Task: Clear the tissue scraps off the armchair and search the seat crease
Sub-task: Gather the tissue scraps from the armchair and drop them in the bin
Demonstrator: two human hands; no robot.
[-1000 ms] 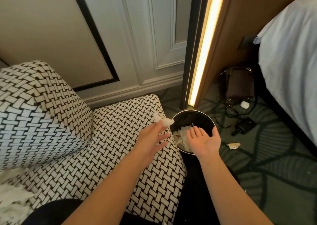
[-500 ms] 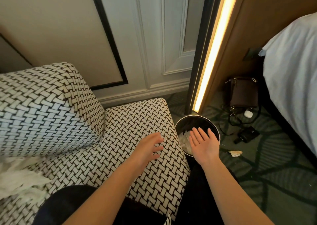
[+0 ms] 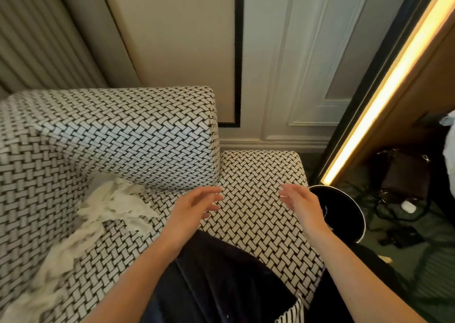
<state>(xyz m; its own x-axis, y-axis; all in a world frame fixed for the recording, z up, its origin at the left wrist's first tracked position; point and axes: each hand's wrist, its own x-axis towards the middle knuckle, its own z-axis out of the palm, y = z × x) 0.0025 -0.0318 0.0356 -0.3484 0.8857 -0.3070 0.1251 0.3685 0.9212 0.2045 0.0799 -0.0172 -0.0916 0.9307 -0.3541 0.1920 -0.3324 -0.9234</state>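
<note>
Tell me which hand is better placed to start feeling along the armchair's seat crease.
Probably the left. The left hand is open with fingertips close to the seat crease under the cushion; the right hand, also open, is farther off, near the seat's edge beside the bin.
</note>
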